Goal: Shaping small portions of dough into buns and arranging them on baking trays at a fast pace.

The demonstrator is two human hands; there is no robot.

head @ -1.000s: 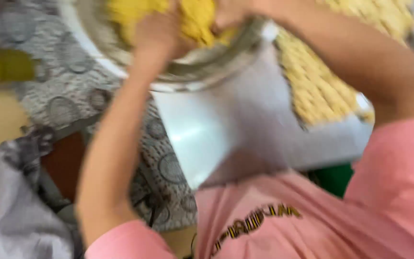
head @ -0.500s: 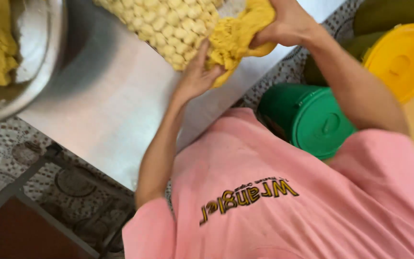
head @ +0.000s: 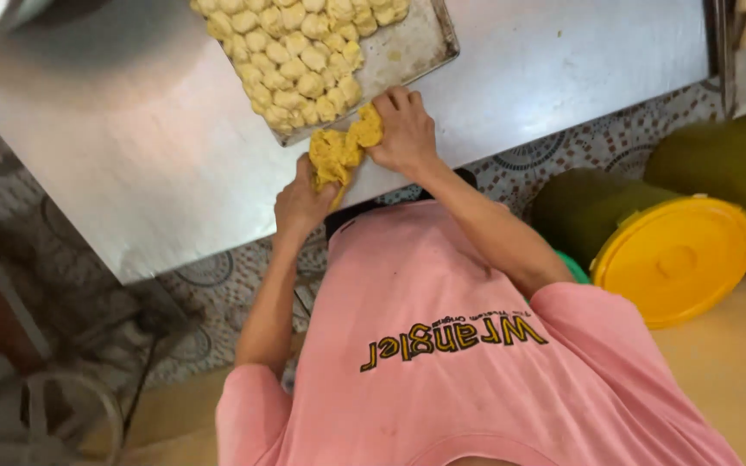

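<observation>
Both hands [head: 351, 177] now lower the dough [head: 343, 151] — beside the tray [head: 407, 52].

This looks like a small food-making kitchen: a bare steel worktable [head: 520, 60] carries a metal baking tray [head: 407, 53] packed with rows of yellow dough pieces [head: 291, 60] (dozens), and lidded tubs [head: 649, 242] stand on patterned floor tiles [head: 235, 285] alongside.

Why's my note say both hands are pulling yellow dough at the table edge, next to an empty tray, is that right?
Not quite: the tray isn't empty. The head view shows it packed with rows of small yellow dough pieces. The rest holds: left hand and right hand both grip the dough at the table edge beside the tray.
</observation>
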